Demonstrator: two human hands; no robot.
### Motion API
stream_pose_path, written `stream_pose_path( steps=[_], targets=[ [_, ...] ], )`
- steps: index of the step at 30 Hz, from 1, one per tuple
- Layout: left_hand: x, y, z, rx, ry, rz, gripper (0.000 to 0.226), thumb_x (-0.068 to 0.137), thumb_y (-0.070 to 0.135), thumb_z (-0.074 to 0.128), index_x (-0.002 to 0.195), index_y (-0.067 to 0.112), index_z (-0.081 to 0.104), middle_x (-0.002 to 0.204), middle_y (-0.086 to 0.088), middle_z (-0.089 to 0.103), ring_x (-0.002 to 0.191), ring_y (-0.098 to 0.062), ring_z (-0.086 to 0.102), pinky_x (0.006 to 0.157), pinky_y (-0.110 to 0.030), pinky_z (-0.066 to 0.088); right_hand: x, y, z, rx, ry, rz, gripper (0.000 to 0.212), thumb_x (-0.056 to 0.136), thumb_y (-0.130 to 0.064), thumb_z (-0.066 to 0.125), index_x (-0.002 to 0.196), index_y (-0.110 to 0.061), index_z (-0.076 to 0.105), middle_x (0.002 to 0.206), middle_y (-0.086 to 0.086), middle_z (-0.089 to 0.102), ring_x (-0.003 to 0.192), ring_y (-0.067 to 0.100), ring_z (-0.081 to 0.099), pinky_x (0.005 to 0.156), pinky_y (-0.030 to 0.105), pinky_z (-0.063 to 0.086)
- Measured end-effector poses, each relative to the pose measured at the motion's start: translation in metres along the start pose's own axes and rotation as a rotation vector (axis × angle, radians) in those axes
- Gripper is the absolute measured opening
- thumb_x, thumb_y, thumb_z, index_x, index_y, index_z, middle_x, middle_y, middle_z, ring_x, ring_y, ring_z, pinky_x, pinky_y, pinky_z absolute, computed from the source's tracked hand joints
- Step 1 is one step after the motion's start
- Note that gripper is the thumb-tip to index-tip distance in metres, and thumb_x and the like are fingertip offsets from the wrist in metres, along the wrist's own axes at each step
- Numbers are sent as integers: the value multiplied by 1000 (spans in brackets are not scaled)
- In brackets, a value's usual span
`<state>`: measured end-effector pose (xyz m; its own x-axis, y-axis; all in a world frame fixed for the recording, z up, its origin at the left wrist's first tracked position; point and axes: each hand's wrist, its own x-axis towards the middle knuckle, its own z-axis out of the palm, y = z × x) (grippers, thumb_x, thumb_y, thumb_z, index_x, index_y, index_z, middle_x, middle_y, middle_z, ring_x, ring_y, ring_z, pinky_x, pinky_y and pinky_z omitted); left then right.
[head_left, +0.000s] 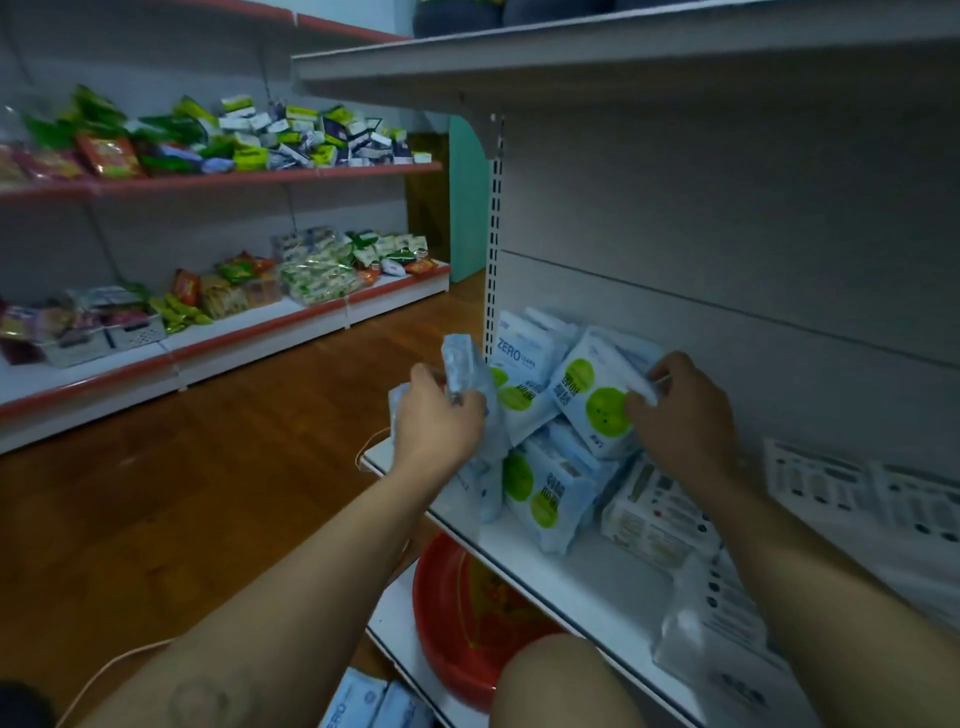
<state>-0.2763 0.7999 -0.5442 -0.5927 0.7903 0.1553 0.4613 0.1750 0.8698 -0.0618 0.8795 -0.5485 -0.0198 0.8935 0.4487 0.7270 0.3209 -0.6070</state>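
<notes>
Now | left hand (439, 415) grips clear packet (460, 364) | right hand (685, 410) seemingly pinches pack (587, 395)

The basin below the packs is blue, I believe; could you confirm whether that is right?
Not quite: the head view shows that the basin is red, not blue. It does sit below the packs.

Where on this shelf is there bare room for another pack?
Bare shelf along the front edge, between the piled packs and a clear bag. Crowded: the left corner, where left hand holds a clear pack and right hand grips a green-dot pack.
</notes>
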Motion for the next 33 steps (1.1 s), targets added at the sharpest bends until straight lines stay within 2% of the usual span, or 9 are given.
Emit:
stream_pose_path(
  steps=[4,7,9,13,16,19,21,26,33],
  targets=[
    [-3,5,21,27,-124,-12,51,79,49,60,118,21,42,112,-6,56,93,-28,62,72,-43,58,-3,8,2,29,50,-35,13,84,-19,65,90,-12,54,91,10,59,73,25,54,59,30,35],
    [-4,9,29,39,-144,-8,56,81,47,64,124,19,42,120,-8,52,100,-28,59,86,-48,54,-3,2,5,-9,36,-54,14,85,-20,63,88,-11,53,93,11,54,75,27,53,60,33,38],
    [-3,10,32,38,-154,-14,58,80,49,65,123,19,40,122,-9,51,101,-27,59,87,-47,54,-2,-4,6,-130,3,-63,16,87,-25,60,91,-10,55,98,11,54,80,29,55,64,33,40],
    [-7,13,30,30,-199,-35,64,76,50,69,124,21,39,123,-8,53,98,-28,62,81,-47,58,2,-6,0,-395,-103,-71,32,91,-38,56,109,-12,58,116,13,52,102,29,51,71,32,39],
    [-8,12,23,-5,-181,-48,58,79,38,70,126,18,42,118,-5,56,94,-26,63,71,-42,61,0,-6,-8,-465,-148,-79,41,90,-43,57,120,-15,55,125,14,48,112,29,46,78,34,40],
    [-9,11,15,-35,-131,-31,38,86,26,65,119,18,47,111,-2,57,91,-21,61,69,-36,59,-5,-6,-12,-390,-204,-31,43,90,-39,59,124,-14,50,124,13,46,103,31,54,73,32,40],
    [-10,10,9,-57,-101,-21,29,87,26,62,111,22,46,109,-1,58,90,-21,61,72,-39,60,-7,-7,-12,-326,-209,-17,38,91,-33,59,121,-12,48,121,14,45,95,32,57,69,31,40],
    [-13,12,-5,-74,-83,-24,36,89,26,61,121,17,50,108,1,57,93,-21,63,70,-37,61,-9,-11,-8,-249,-195,-3,30,90,-23,59,112,-7,47,112,17,50,91,33,56,68,31,40],
    [-18,13,-4,-77,-120,39,33,91,24,60,122,16,50,108,1,57,79,-8,59,47,-15,45,-6,-14,-9,-130,-136,19,13,84,-15,59,93,-11,51,102,14,54,83,31,55,66,31,39]
  ],
)
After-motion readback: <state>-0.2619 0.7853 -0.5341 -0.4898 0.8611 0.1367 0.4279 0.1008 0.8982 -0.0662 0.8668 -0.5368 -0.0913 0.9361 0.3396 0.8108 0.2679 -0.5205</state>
